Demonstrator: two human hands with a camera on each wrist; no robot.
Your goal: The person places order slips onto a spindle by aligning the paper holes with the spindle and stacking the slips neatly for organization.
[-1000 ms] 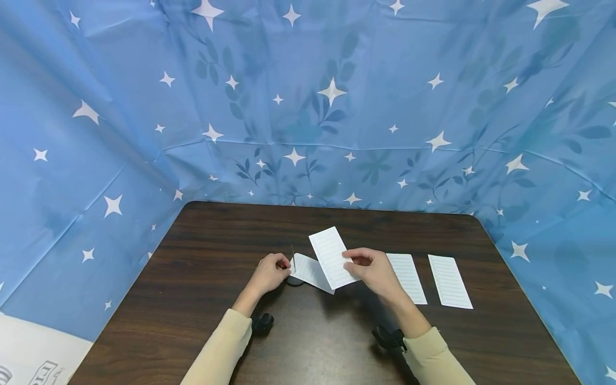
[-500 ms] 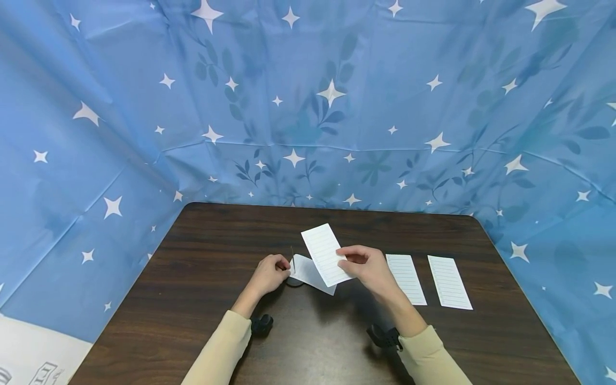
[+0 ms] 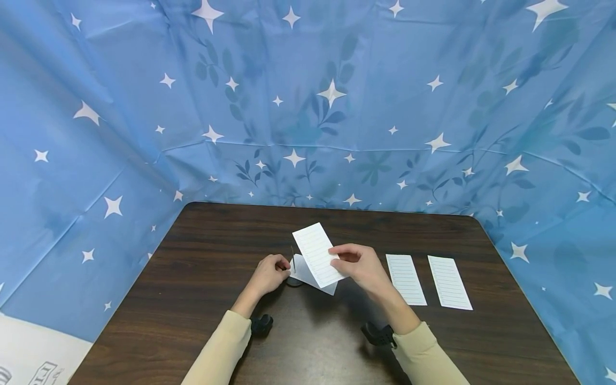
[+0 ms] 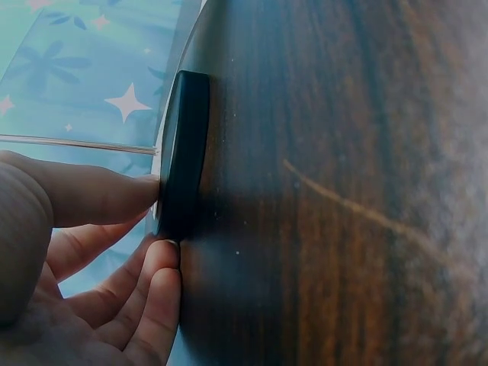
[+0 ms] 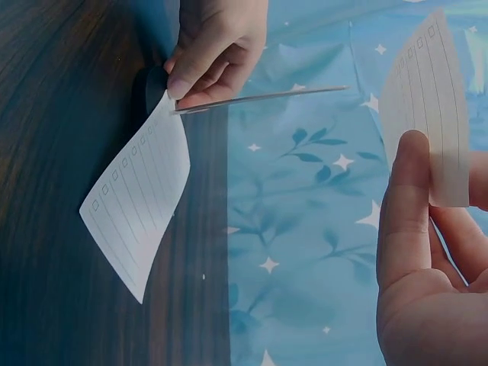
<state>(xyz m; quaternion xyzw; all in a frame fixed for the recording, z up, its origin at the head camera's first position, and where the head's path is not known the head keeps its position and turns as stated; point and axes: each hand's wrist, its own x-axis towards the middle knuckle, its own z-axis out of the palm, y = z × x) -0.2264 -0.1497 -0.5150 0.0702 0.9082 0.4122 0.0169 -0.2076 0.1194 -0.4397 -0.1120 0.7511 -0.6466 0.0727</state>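
A bill spike [image 3: 294, 282] stands left of the table's middle, with a black round base [image 4: 187, 145] and a thin upright metal rod [image 5: 274, 96]. One lined checklist sheet [image 5: 141, 183] lies at the base, the rod rising at its corner. My left hand [image 3: 268, 274] pinches the base's edge, thumb on top and fingers at the side, in the left wrist view. Above that sheet, my right hand [image 3: 362, 268] holds another lined checklist sheet [image 3: 315, 250] by its edge between thumb and fingers. This sheet is tilted, and its far left corner is close to the rod in the head view.
Two more lined sheets, a nearer one [image 3: 406, 279] and a farther one [image 3: 449, 282], lie flat on the right of the dark wooden table [image 3: 202, 299]. A blue starry curtain [image 3: 308, 107] hangs behind. Some white printed material [image 3: 38, 347] shows at the lower left.
My right hand has moved left with the held sheet, bringing it over the sheet at the spike. The left hand has stayed at the base.
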